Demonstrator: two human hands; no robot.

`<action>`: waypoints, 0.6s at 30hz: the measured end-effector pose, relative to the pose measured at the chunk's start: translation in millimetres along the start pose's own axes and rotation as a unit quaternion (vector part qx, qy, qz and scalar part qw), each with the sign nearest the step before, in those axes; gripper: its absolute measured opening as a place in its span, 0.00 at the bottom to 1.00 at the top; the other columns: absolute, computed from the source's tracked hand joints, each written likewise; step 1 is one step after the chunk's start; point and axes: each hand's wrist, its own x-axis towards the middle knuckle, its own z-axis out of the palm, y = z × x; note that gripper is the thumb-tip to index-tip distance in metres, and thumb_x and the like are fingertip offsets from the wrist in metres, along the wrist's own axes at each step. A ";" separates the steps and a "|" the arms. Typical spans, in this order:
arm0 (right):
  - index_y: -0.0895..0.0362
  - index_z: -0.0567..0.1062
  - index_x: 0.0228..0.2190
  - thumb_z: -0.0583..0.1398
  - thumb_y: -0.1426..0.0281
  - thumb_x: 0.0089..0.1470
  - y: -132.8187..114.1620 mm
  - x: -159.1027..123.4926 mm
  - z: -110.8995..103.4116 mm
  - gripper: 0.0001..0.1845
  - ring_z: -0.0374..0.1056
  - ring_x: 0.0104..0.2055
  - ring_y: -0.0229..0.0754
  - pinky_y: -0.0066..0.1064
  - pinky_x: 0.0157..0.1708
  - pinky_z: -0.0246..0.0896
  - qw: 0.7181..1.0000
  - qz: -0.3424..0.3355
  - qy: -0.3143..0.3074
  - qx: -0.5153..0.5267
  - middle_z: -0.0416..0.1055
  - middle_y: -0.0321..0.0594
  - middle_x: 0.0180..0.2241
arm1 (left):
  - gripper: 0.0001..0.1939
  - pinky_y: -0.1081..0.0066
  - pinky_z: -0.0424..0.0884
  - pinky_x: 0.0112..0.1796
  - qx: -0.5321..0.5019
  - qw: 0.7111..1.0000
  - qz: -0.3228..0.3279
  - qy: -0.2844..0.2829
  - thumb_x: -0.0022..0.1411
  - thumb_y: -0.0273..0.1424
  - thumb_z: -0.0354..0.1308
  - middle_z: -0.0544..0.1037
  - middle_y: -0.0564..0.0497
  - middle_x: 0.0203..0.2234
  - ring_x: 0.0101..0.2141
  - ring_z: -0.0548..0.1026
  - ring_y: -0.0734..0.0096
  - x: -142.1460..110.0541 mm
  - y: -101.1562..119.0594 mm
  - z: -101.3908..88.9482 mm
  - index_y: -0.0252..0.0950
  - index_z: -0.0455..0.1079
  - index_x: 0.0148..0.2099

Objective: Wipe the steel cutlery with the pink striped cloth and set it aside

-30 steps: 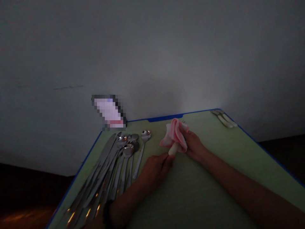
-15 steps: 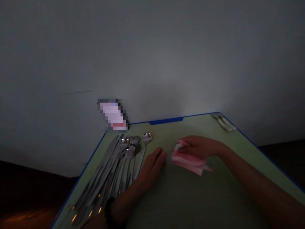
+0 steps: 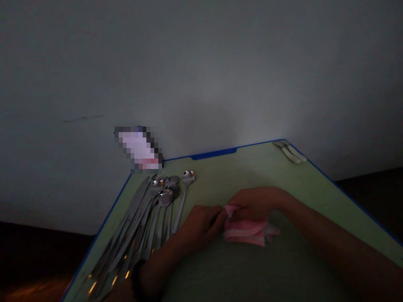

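A folded pink cloth (image 3: pixel 245 231) lies on the green table (image 3: pixel 283 176) in front of me. My right hand (image 3: pixel 256 202) rests on top of it with fingers curled round its upper edge. My left hand (image 3: pixel 201 221) is closed, its fingertips pinching the cloth's left corner next to my right hand. A pale end of something (image 3: pixel 273 229) sticks out of the cloth's right side; the rest is hidden inside the fold.
Several metal spoons (image 3: pixel 168 195) and knives (image 3: pixel 132 222) lie in a row along the table's left side, close to my left forearm. Two white-handled utensils (image 3: pixel 291 153) lie at the far right corner. A blurred-out object (image 3: pixel 138 149) stands at the far left edge by the wall.
The cloth, held up around a white-handled utensil a second ago, has been laid flat on the table. My left hand let go of the handle and came back to the cloth's left corner.
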 end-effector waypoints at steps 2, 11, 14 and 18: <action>0.58 0.74 0.22 0.57 0.65 0.47 4.7 -0.1 -2.1 0.10 0.58 0.20 0.32 0.24 0.21 0.48 1.000 -0.005 -0.013 0.024 0.68 0.33 0.19 | 0.18 0.76 0.55 0.26 0.003 1.000 0.002 0.003 0.66 0.35 0.38 0.65 0.56 0.18 0.21 0.63 0.76 0.4 0.9 0.7 0.35 0.63 0.29; 0.60 0.76 0.33 0.58 0.60 0.48 19.9 -28.4 -37.2 0.17 0.59 0.21 0.31 0.21 0.20 0.52 0.982 0.063 -0.079 0.162 0.70 0.34 0.22 | 0.22 0.77 0.54 0.22 -0.074 0.996 -0.048 0.014 0.65 0.38 0.38 0.60 0.58 0.16 0.19 0.61 0.78 4.4 6.2 -1.9 0.34 0.62 0.24; 0.59 0.76 0.35 0.60 0.60 0.44 22.5 -37.4 -44.4 0.19 0.63 0.23 0.33 0.22 0.21 0.54 0.972 0.101 -0.076 0.199 0.73 0.37 0.25 | 0.22 0.76 0.55 0.22 -0.108 0.992 -0.064 0.025 0.65 0.38 0.39 0.61 0.58 0.16 0.19 0.61 0.78 5.1 5.0 -2.2 0.34 0.60 0.23; 0.59 0.76 0.35 0.62 0.59 0.40 23.2 -47.3 -48.0 0.21 0.63 0.20 0.33 0.21 0.16 0.51 0.973 0.126 -0.033 0.188 0.73 0.37 0.24 | 0.22 0.76 0.55 0.22 -0.172 0.981 -0.089 0.024 0.65 0.39 0.38 0.62 0.58 0.16 0.20 0.61 0.77 5.4 0.8 -1.8 0.34 0.60 0.23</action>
